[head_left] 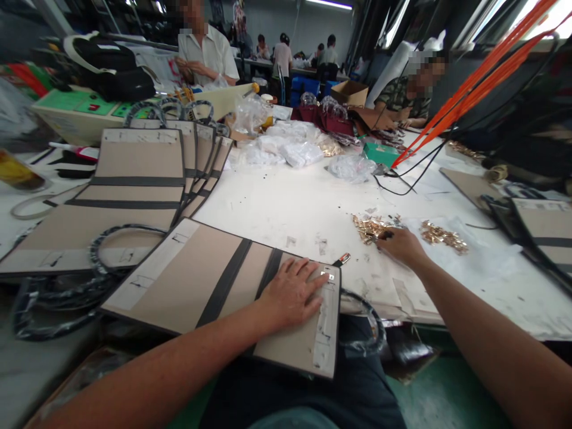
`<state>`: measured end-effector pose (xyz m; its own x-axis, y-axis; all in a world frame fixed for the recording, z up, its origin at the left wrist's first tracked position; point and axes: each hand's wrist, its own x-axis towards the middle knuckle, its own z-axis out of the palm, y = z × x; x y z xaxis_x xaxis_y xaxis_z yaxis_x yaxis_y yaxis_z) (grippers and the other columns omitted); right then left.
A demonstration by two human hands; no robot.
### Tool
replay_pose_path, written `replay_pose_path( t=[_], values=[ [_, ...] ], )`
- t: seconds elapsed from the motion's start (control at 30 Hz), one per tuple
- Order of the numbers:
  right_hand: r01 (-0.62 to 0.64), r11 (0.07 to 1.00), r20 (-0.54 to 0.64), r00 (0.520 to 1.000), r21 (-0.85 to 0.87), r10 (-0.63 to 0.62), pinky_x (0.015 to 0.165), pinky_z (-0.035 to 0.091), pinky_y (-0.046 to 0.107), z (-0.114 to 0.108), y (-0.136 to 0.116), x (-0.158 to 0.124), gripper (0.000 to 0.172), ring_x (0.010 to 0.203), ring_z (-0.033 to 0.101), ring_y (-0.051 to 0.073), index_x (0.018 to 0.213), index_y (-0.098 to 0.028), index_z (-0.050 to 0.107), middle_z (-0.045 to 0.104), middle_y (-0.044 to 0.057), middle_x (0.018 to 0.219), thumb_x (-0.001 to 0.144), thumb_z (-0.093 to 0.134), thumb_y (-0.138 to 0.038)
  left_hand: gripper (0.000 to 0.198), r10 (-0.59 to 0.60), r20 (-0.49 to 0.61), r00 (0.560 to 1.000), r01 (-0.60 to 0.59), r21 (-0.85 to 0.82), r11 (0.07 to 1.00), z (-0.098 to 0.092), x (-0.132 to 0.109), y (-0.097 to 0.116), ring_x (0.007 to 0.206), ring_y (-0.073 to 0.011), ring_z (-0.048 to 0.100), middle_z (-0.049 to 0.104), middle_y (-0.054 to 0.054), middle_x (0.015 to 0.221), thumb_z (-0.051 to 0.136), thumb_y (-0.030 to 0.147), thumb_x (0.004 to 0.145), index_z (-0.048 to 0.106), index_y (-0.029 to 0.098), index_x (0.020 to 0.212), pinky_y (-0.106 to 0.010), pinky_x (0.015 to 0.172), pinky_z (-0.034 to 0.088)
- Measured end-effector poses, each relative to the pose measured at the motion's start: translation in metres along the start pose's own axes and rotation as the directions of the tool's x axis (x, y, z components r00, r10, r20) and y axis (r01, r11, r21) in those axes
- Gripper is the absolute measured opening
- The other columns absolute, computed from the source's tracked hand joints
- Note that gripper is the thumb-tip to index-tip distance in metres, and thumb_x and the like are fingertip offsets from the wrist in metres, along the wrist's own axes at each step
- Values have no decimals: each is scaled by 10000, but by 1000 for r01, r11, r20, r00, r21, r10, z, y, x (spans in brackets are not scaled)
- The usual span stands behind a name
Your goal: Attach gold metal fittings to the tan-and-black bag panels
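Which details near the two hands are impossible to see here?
1. Head view: right hand fingertips, hidden by the hand itself; any grip on the small gold metal pieces is unclear.
2. Head view: those pieces' shape, too small.
3. Head view: beige flat bag panel with dark straps, partly covered by the flat left hand.

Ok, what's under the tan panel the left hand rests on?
A dark handle loop pokes out from beneath the tan panel at its right edge. The left hand lies flat on top; the rest underneath is covered.
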<state>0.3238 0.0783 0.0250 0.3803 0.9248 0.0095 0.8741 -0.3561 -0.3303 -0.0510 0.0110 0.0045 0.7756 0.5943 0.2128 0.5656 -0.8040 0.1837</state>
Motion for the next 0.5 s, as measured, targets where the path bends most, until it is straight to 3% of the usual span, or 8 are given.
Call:
replay_pose_path(
  t=[0.13,0.23,0.3,0.37,0.5],
  values=[
    [7,980,-5,1000,197,-6,688,475,310,-14,-15,-44,395,701,643,196,1154,-228,789,748,33,859,811,669,-382,523,0,-6,1000,0,4,1000,1,0,0,1489,-320,354,462,-74,1598,500,480,1046,484,299,1536,-543,1233,272],
    [-81,851,146,989,519,5,582,445,293,-20,-39,-108,484,562,558,164,1187,-197,790,669,-5,682,778,714,-446,523,-6,-3,1000,6,-1,1000,1,0,0,1490,-323,351,460,-73,1598,486,488,1051,480,299,1538,-548,1234,272],
    [-159,775,259,966,612,-6,544,414,282,-15,-58,-154,531,550,549,171,1222,-182,781,628,-16,604,795,719,-491,528,-11,0,1000,11,-9,1000,1,1,0,1491,-326,350,458,-76,1597,488,492,1050,474,296,1540,-555,1232,276],
    [-200,740,300,954,642,-2,530,408,283,-4,-76,-193,534,537,550,180,1193,-173,795,617,-12,572,804,718,-530,524,-13,0,1000,13,-21,1000,0,1,0,1493,-325,346,457,-77,1597,493,489,1050,472,295,1537,-554,1231,281],
    [-172,718,256,967,675,-9,566,457,322,21,-102,-229,498,608,615,226,1123,-191,817,724,50,734,824,684,-566,501,5,-9,1000,-5,-34,999,0,0,0,1498,-320,340,456,-80,1594,490,472,1058,479,288,1525,-550,1235,279]
  ],
)
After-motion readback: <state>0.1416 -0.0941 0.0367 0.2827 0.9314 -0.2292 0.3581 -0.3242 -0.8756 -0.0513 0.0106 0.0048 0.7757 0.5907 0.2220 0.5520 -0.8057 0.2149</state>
